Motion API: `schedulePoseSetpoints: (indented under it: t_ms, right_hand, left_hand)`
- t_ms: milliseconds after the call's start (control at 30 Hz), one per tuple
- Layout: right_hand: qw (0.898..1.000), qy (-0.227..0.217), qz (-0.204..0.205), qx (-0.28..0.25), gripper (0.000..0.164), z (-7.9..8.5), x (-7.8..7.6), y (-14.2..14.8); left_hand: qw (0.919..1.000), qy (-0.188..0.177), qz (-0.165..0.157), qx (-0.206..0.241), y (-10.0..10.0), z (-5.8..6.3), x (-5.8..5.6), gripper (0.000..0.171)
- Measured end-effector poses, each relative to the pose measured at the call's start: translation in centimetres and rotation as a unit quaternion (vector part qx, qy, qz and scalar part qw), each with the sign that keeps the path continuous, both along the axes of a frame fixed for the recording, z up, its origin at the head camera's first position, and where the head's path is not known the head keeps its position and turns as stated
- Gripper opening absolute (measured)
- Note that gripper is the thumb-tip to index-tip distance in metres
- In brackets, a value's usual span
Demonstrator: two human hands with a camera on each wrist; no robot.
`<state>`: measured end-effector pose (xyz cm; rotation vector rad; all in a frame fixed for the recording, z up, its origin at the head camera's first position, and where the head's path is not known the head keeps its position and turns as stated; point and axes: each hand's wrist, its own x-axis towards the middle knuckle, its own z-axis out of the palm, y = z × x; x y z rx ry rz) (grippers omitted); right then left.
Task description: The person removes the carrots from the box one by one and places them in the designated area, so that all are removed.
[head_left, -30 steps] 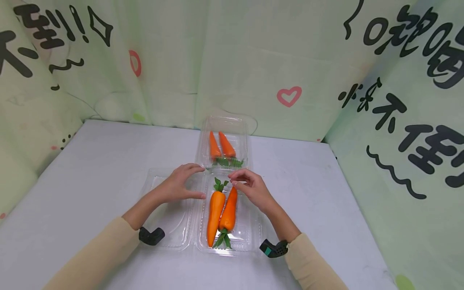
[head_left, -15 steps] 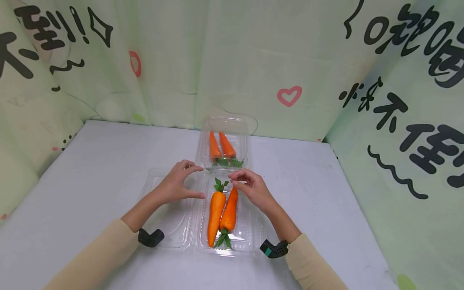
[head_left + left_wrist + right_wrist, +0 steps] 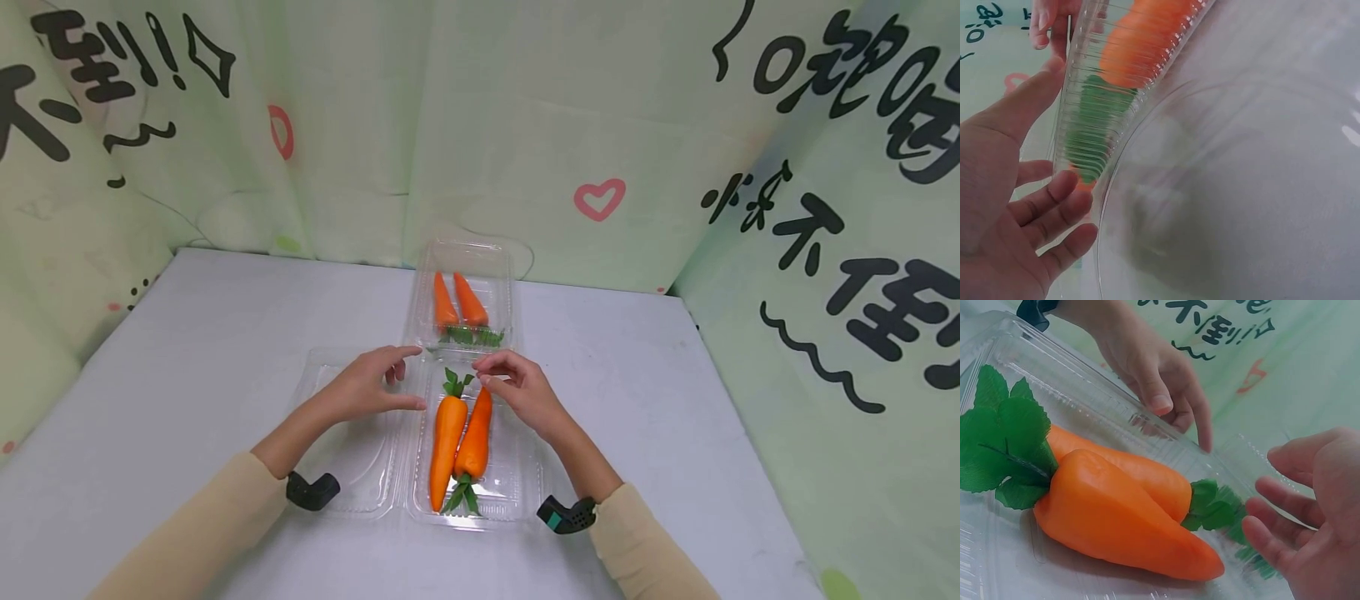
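A clear plastic container lies unfolded, its lid to the left. Inside are two orange carrots side by side: the left carrot has its leaves at the far end, the right carrot has them at the near end. My left hand is at the container's left edge, thumb and forefinger spread apart. In the left wrist view its fingertips lie at the ribbed wall, holding nothing. Above the right carrot's tip hovers my right hand. The right wrist view shows its loosely bent fingers apart from the carrot.
Directly behind stands a second clear container with two carrots, their leaves towards me. All of it rests on a white tabletop. A pale green printed curtain encloses the back and sides.
The left hand's fingers lift slightly, then come down, and the lower ones now bend inward. The right hand and the carrots stay where they were.
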<state>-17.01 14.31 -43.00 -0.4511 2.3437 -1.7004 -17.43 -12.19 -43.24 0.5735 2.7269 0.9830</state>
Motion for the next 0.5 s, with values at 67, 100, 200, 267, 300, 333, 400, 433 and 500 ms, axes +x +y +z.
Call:
schedulePoseSetpoints:
  t_ms: [67, 100, 200, 267, 300, 333, 400, 433, 500]
  right_hand:
    - [1.0, 0.001, 0.003, 0.005, 0.028, 0.04, 0.01, 0.0]
    - [1.0, 0.002, 0.004, 0.007, 0.028, 0.07, 0.02, -0.01]
    - [1.0, 0.003, 0.006, 0.015, 0.027, 0.03, 0.01, 0.0]
    - [1.0, 0.004, 0.007, 0.019, 0.027, -0.03, -0.02, 0.02]
    - [1.0, 0.005, 0.009, 0.02, 0.026, -0.03, -0.02, 0.03]
    - [1.0, 0.007, 0.011, 0.02, 0.026, -0.09, -0.05, 0.06]
    - [1.0, 0.011, 0.021, 0.019, 0.025, -0.18, -0.09, 0.13]
    - [0.999, 0.013, 0.026, 0.02, 0.024, -0.14, -0.07, 0.14]
    - [0.999, 0.015, 0.035, 0.027, 0.024, -0.08, -0.05, 0.12]
  left_hand:
    - [1.0, -0.002, -0.006, -0.001, 0.06, -0.05, -0.06, 0.083]
    - [1.0, -0.003, -0.009, 0.0, 0.08, -0.08, -0.1, 0.083]
    - [0.9998, -0.007, -0.018, 0.002, 0.1, -0.16, -0.23, 0.082]
    - [0.9997, -0.009, -0.023, 0.006, 0.1, -0.19, -0.32, 0.082]
    - [0.9996, -0.01, -0.025, 0.008, 0.1, -0.2, -0.36, 0.082]
    - [0.9995, -0.012, -0.027, 0.01, 0.1, -0.22, -0.41, 0.082]
    - [0.9993, -0.012, -0.032, 0.014, 0.12, -0.26, -0.47, 0.082]
    - [0.9992, -0.012, -0.034, 0.015, 0.12, -0.29, -0.5, 0.082]
    - [0.9991, -0.01, -0.036, 0.018, 0.13, -0.35, -0.53, 0.082]
